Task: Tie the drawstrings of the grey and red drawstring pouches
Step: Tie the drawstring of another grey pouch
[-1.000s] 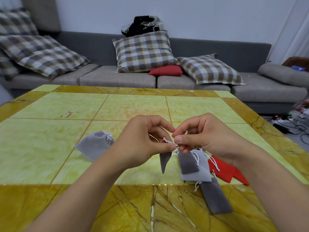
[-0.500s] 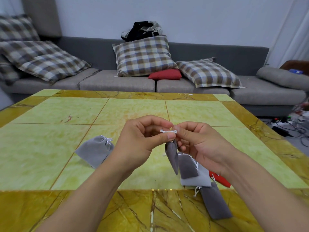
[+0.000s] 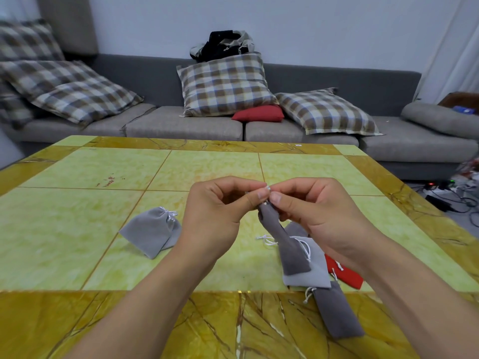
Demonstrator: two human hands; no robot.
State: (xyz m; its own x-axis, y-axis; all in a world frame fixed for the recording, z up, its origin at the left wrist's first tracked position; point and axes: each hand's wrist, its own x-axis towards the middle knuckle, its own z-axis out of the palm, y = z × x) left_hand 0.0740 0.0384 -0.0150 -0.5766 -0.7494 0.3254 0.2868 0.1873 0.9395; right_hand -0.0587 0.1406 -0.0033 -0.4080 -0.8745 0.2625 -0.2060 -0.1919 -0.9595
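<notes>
While both hands (image 3: 267, 203) pinch its drawstring (image 3: 268, 188), the dark grey pouch (image 3: 283, 244) dangles below.

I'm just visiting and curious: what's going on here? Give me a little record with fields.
activity: a person tying a pouch drawstring
left hand: pinches the drawstring at the pouch top
right hand: pinches the same drawstring
held pouch: dark grey, hanging from the fingers
tied pouch: grey, lying to the left
waiting pile: light grey pouch, red pouch, another dark grey pouch
surface: green and yellow table
</notes>
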